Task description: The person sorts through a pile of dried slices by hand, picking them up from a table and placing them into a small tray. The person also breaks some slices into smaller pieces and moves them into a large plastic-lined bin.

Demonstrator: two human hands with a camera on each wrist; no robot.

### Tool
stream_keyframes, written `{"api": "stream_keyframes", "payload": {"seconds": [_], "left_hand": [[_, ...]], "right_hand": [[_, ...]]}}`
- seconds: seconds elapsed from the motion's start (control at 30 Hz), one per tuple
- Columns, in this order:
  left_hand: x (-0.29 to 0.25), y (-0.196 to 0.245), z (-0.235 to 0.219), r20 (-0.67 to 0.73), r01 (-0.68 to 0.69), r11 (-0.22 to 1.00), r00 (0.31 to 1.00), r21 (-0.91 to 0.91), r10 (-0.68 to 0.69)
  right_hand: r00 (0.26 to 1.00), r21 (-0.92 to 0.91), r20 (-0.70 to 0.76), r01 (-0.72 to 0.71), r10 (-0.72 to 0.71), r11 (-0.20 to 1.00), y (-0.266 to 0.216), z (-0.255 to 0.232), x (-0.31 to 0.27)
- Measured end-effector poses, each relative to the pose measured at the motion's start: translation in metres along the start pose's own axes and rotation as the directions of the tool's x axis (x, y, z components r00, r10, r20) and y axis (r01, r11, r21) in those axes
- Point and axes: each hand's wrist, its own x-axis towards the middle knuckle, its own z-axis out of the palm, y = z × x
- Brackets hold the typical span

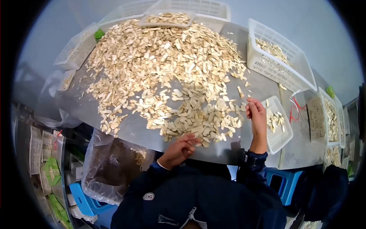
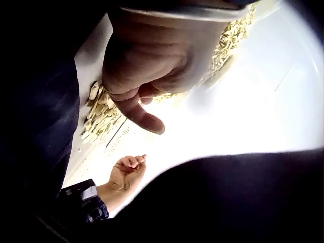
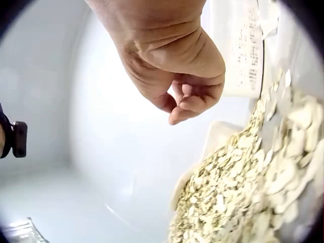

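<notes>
A broad heap of pale, oblong dried slices [image 1: 167, 65] covers much of the metal table. At its near edge is my left hand [image 1: 178, 152], fingers bent, with pale slices right at the fingertips; I cannot tell whether it pinches one. From the left wrist view, one digit of that hand [image 2: 147, 55] stretches down past the others. My right hand [image 1: 257, 114] is raised between the heap and a small white tray [image 1: 281, 141] that contains some slices. Its fingers [image 3: 195, 104] curl in toward the thumb in the right wrist view, and nothing shows between them.
White slotted baskets [image 1: 274, 68] of slices line the right side, with another basket [image 1: 324, 118] beyond the tray. A shallow tray [image 1: 167, 26] rests on the heap's far side. Bottom left, a plastic-lined bin [image 1: 110, 168] stands below the table edge, beside a blue stool [image 1: 85, 202].
</notes>
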Motion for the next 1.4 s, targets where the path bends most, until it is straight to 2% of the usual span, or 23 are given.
{"api": "stream_keyframes", "payload": {"seconds": [0.03,0.07,0.1,0.13,0.17,0.2,0.27,0.3,0.4,0.47,0.57,0.67,0.7,0.73,0.8,0.87,0.93,0.97,1.07,1.2,1.3,1.33,1.4], "left_hand": [[0.002,0.0,0.005,0.003,0.028,0.999,1.0,0.02,-0.028],[0.004,0.002,0.011,0.061,0.088,0.99,0.994,0.113,-0.095],[0.004,0.005,0.018,0.112,0.139,0.968,0.98,0.209,-0.165],[0.005,0.008,0.025,0.155,0.181,0.935,0.959,0.306,-0.236],[0.007,0.01,0.03,0.176,0.206,0.856,0.93,0.475,-0.322],[0.009,0.012,0.038,0.163,0.229,0.795,0.912,0.561,-0.378],[0.011,0.013,0.052,0.12,0.255,0.649,0.872,0.717,-0.475],[0.017,0.01,0.048,0.094,0.221,0.586,0.884,0.779,-0.458],[0.047,0.008,0.026,0.096,0.007,0.506,0.98,0.863,-0.177],[0.057,0.016,0.018,0.033,-0.001,0.612,0.999,0.791,-0.041],[0.054,0.028,0.04,-0.067,-0.017,0.836,0.996,0.548,0.064],[0.062,0.017,0.028,0.07,0.059,0.964,0.994,0.259,-0.08],[0.06,0.011,0.03,0.112,0.094,0.982,0.987,0.164,-0.113],[0.06,0.004,0.034,0.086,0.128,0.975,0.986,0.179,-0.145],[0.06,-0.012,0.041,0.033,0.193,0.96,0.978,0.203,-0.204],[0.064,-0.024,0.039,0.081,0.257,0.949,0.958,0.18,-0.275],[0.064,-0.029,0.04,0.108,0.306,0.936,0.939,0.173,-0.327],[0.064,-0.03,0.041,0.111,0.302,0.939,0.94,0.161,-0.322],[0.066,-0.031,0.044,0.128,0.294,0.946,0.942,0.14,-0.311],[0.068,-0.028,0.043,0.133,0.271,0.954,0.948,0.129,-0.287],[0.071,-0.027,0.033,0.185,0.191,0.977,0.961,0.093,-0.205],[0.071,-0.026,0.032,0.213,0.155,0.985,0.963,0.075,-0.168],[0.067,-0.018,0.045,0.139,0.139,0.99,0.981,-0.005,-0.137]], "right_hand": [[0.999,-0.093,-0.044,0.014,-0.018,0.996,0.012,-0.011,-0.006],[0.996,-0.185,-0.085,0.024,-0.041,0.982,0.025,-0.02,-0.013],[0.992,-0.354,-0.069,0.076,-0.107,0.932,0.035,-0.024,-0.019],[0.969,-0.576,0.02,0.211,-0.244,0.79,0.034,-0.021,-0.03],[0.979,-0.65,0.09,0.198,-0.185,0.733,0.031,-0.02,-0.039],[0.981,-0.718,0.153,0.192,-0.118,0.669,0.023,-0.017,-0.047],[0.989,-0.758,0.113,0.147,-0.093,0.636,0.033,-0.019,-0.049],[0.992,-0.775,0.095,0.126,-0.083,0.619,0.036,-0.019,-0.048],[0.992,-0.756,0.038,0.109,-0.122,0.646,0.037,-0.006,-0.052],[0.987,-0.747,0.065,0.148,-0.15,0.648,0.037,-0.003,-0.053],[0.98,-0.75,0.038,0.156,-0.193,0.643,0.045,-0.014,-0.046],[0.96,-0.762,-0.02,0.167,-0.281,0.626,0.057,-0.033,-0.025],[0.957,-0.757,-0.037,0.162,-0.289,0.633,0.057,-0.037,-0.017],[0.953,-0.753,-0.054,0.157,-0.298,0.639,0.057,-0.04,-0.01],[0.95,-0.811,-0.009,0.175,-0.311,0.559,0.057,-0.043,0.003],[0.94,-0.828,0.047,0.227,-0.339,0.513,0.059,-0.04,0.014],[0.952,-0.845,0.117,0.245,-0.283,0.476,0.055,-0.028,0.023],[0.957,-0.852,0.147,0.252,-0.252,0.459,0.054,-0.021,0.025],[0.942,-0.859,0.173,0.287,-0.289,0.423,0.048,0.003,0.03],[0.967,-0.899,0.195,0.243,-0.165,0.365,0.052,0.014,0.039],[0.972,-0.867,0.141,0.214,-0.19,0.451,0.047,0.009,0.036],[0.971,-0.78,0.205,0.236,-0.119,0.579,0.038,0.008,0.028],[0.937,-0.563,0.349,0.217,-0.009,0.798,0.017,0.004,0.014]]}}
